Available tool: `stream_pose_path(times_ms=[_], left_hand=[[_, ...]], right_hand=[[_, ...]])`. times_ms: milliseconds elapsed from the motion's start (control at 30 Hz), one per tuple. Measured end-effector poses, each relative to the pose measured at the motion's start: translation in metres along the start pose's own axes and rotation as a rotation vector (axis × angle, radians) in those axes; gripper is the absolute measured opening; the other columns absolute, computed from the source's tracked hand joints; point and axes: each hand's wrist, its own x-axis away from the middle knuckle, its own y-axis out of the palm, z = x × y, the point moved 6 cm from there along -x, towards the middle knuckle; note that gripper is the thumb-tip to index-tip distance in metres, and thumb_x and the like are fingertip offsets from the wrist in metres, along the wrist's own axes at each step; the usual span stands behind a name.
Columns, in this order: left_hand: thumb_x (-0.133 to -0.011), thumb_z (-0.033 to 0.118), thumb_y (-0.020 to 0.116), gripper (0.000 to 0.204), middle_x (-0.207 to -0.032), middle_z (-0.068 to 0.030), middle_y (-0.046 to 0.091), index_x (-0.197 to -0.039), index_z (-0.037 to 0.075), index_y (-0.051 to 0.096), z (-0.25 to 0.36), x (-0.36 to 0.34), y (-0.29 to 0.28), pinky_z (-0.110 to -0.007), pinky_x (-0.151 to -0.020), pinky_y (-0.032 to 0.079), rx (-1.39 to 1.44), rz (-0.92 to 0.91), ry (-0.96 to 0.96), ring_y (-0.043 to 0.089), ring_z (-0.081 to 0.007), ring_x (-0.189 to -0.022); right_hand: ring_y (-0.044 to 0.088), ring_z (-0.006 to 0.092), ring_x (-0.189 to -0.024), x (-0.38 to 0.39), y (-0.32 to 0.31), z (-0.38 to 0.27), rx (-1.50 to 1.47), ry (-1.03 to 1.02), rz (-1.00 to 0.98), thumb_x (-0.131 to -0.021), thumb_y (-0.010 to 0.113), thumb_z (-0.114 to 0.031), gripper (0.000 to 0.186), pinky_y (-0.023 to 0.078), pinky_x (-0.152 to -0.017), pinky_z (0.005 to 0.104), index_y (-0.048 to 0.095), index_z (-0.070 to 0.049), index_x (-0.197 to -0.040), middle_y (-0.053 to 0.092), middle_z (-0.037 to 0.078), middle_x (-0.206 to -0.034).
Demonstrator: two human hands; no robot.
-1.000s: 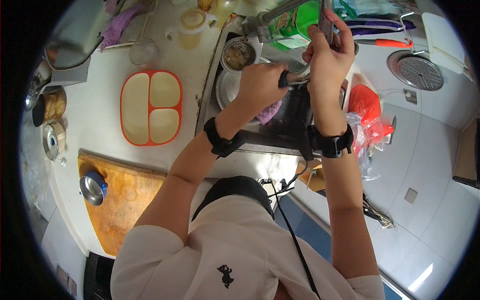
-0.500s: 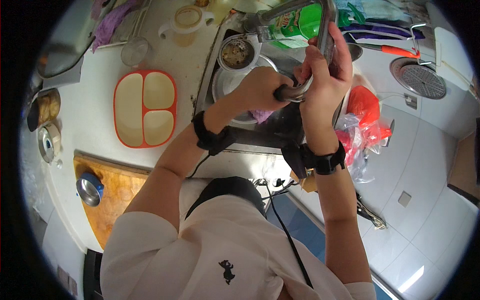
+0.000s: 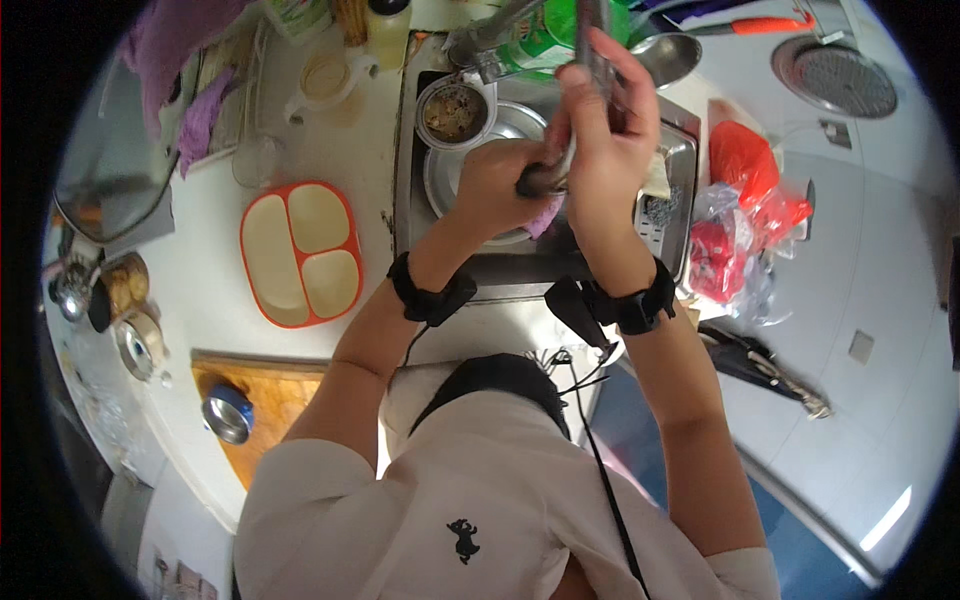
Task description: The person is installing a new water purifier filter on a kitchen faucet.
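Observation:
My left hand [image 3: 498, 185] is closed on the dark end of a metal faucet spout [image 3: 585, 25] over the sink. My right hand [image 3: 610, 130] is wrapped around the spout higher up, index finger extended along it. Below them in the steel sink [image 3: 410, 240] lie a wide metal bowl [image 3: 443, 185] and a purple cloth [image 3: 540, 222], partly hidden by my hands. A small strainer with food scraps [image 3: 455, 115] sits at the back left. A green bottle [image 3: 540, 40] stands behind the spout.
Left are an orange-rimmed divided plate [image 3: 300, 255], a lidded cup [image 3: 325, 80] and a wooden board [image 3: 265, 400] with a blue bowl [image 3: 228, 410]. Red plastic bags [image 3: 740, 160] lie right of the sink; a ladle [image 3: 665, 58] and round steel rack [image 3: 830, 75] are behind.
Both hands and the spout they hold have moved left over the sink, uncovering more of its right side. The view has shifted somewhat.

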Motion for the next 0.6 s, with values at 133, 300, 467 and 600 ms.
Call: stream_pose_path(times_ms=[133, 300, 467, 600], left_hand=[[-0.058, 0.023, 0.077, 0.039, -0.070, -0.0092, 0.057, -0.085, 0.002, 0.059, -0.002, -0.001, -0.002, -0.030, -0.060, 0.045, 0.013, -0.115, -0.100, 0.057, -0.0234, -0.063], [-0.087, 0.041, 0.050, 0.040, -0.079, -0.0037, 0.051, -0.095, 0.002, 0.048, -0.003, -0.005, -0.013, -0.028, -0.067, 0.040, 0.586, 0.034, -0.159, 0.047, -0.0132, -0.071], [-0.082, 0.060, 0.044, 0.056, -0.080, -0.0059, 0.049, -0.093, 0.005, 0.043, -0.008, -0.017, -0.016, -0.030, -0.072, 0.037, 0.595, 0.011, -0.109, 0.045, -0.0146, -0.074], [-0.081, 0.060, 0.046, 0.057, -0.086, -0.0071, 0.048, -0.094, 0.005, 0.043, -0.004, -0.016, -0.015, -0.032, -0.079, 0.037, 0.594, -0.075, -0.161, 0.044, -0.0165, -0.078]], right_hand=[[0.053, 0.0121, -0.055, -0.004, -0.005, 0.001, -0.269, 0.053, -0.010, -0.096, 0.032, -0.033, 0.042, 0.044, -0.049, 0.0237, 0.037, -0.004, -0.126, 0.059, 0.013, -0.092], [0.053, 0.0067, -0.058, 0.035, -0.067, 0.078, -0.252, 0.204, 0.200, -0.096, 0.037, -0.028, 0.036, 0.038, -0.047, 0.0169, 0.048, 0.000, -0.115, 0.061, 0.007, -0.092], [0.052, 0.0159, -0.090, 0.071, -0.038, 0.097, -0.017, 0.077, -0.177, -0.078, 0.068, -0.025, 0.039, 0.042, -0.078, 0.0271, 0.054, -0.003, -0.107, 0.055, 0.007, -0.097], [0.054, 0.0246, -0.095, 0.061, -0.023, 0.094, -0.037, -0.054, -0.059, -0.066, 0.077, -0.022, 0.047, 0.043, -0.080, 0.0310, 0.055, -0.005, -0.104, 0.054, 0.011, -0.101]])
